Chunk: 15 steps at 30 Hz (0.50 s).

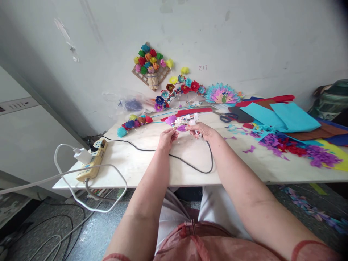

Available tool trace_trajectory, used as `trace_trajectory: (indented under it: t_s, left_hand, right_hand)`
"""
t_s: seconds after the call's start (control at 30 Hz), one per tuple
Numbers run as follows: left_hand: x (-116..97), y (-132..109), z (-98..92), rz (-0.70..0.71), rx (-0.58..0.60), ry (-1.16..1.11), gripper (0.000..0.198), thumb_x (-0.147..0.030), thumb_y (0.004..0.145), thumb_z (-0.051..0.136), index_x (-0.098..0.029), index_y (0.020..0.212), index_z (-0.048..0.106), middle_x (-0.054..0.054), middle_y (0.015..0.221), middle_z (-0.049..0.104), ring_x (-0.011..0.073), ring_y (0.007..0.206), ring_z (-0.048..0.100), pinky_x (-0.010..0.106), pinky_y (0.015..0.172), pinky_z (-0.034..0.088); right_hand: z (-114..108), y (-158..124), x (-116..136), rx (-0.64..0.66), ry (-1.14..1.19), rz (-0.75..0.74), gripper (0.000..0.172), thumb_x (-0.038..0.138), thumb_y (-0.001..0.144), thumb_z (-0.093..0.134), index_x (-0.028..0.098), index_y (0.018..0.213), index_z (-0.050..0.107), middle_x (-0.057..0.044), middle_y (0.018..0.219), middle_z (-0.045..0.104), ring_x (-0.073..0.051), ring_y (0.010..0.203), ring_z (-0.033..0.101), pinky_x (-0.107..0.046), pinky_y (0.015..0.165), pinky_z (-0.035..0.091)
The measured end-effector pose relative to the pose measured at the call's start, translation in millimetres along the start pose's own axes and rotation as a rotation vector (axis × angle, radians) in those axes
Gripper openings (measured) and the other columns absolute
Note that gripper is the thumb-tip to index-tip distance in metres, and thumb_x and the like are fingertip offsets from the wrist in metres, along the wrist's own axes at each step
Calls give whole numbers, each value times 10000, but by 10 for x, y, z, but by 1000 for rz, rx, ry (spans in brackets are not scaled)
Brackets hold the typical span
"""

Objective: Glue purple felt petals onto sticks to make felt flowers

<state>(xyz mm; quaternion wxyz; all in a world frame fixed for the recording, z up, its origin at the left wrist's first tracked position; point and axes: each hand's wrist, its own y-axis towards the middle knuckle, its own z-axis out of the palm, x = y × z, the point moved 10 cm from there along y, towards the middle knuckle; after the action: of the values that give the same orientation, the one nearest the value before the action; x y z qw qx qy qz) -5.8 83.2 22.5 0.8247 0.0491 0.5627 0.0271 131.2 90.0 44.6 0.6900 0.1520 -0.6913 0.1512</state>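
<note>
My right hand [203, 131] is closed round the handle of a white hot glue gun [193, 119], whose nozzle points left toward my other hand. My left hand [168, 139] is pinched on a thin pale stick, its small tip just by the nozzle; the fingers partly hide it. A purple petal-shaped piece [171, 120] shows just beyond the left fingertips. Another purple piece [181, 128] is between the two hands, below the gun; I cannot tell whether it lies on the table or touches the stick. The black cord [190, 167] loops from the gun across the table.
A power strip [94, 163] with plugs sits at the table's left. Small finished flowers [133, 124] lie at left; more flowers [186, 87] stand at the back. Scissors [228, 117], blue sheets [295, 116] and purple scraps [320, 154] are on the right.
</note>
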Motion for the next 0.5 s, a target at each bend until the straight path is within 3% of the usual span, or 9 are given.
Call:
trace_trajectory:
  t_s: [0.5]
  left_hand:
    - [-11,-9,20,17,18,30,321,-341,575,719,-110,787,652,0,538,539,49,454,442,189,423,287]
  right_hand:
    - [-129,30,14,-116,81,-44,299,342,567,734,132,665,545,40,449,497,-39,308,341,-194,300,238]
